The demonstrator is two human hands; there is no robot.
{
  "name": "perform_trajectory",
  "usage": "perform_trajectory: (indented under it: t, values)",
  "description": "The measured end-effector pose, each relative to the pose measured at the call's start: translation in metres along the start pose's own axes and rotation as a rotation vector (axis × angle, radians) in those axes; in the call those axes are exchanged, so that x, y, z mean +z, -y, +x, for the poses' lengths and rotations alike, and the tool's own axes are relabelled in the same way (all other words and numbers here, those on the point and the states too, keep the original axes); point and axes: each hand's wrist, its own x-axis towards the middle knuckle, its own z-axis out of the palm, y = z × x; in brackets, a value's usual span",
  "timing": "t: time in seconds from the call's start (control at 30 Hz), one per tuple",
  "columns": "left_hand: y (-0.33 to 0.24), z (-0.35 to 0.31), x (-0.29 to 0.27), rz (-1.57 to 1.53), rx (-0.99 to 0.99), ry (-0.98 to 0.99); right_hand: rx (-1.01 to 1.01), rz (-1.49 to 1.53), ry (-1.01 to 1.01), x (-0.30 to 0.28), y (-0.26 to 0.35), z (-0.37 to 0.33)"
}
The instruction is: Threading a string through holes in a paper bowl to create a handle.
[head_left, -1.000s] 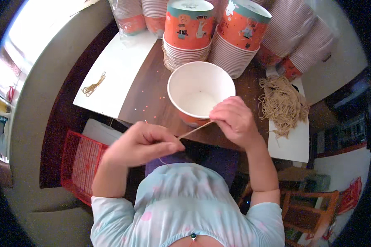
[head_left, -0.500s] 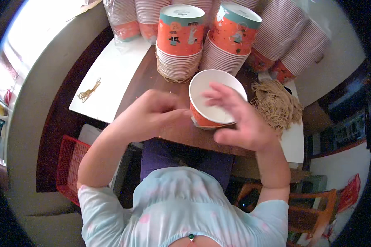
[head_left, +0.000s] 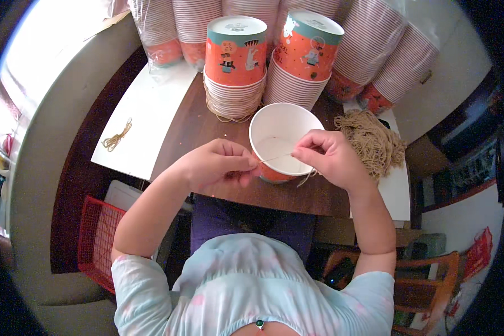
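Observation:
A white-lined paper tub point(head_left: 271, 129) with an orange outside stands on the brown table in front of me, its opening tilted toward me. Across its near rim runs a thin tan string point(head_left: 277, 157), stretched between my two hands. My left hand point(head_left: 221, 163) pinches one part of it, close to the tub's left side. On the right, my right hand point(head_left: 336, 157) pinches the string between thumb and fingertips over the rim. A loose bit of string point(head_left: 308, 177) hangs below that hand, beside the tub.
Two upside-down stacks of orange tubs point(head_left: 236, 56) point(head_left: 305, 59) stand behind; tan strings loop round the left one. Bagged tub stacks point(head_left: 364, 39) line the back. A tan string heap point(head_left: 372, 143) lies right, a small bundle point(head_left: 117, 135) left. A red basket point(head_left: 98, 241) sits lower left.
My right hand was spread and blurred over the tub; now its fingers are closed on the string. The string now shows taut between both hands. The view has shifted slightly.

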Motion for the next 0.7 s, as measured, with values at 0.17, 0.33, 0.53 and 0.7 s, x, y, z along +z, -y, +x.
perform_trajectory:
  t: [0.17, 0.33, 0.53, 0.7]
  values:
    - [-0.013, -0.004, 0.016, 0.288, 0.086, -0.069, -0.325, -0.452, -0.002, 0.008, 0.006, -0.002]
    - [-0.032, -0.005, 0.033, 0.477, 0.189, -0.052, -0.035, 0.659, 0.292, 0.036, 0.022, 0.002]
    - [-0.037, -0.007, 0.028, 0.422, 0.062, -0.021, 0.021, 0.317, 0.132, 0.034, 0.008, -0.010]
    - [-0.022, 0.017, 0.013, 0.848, 0.414, -0.445, -0.309, -0.462, -0.246, 0.006, 0.001, 0.009]
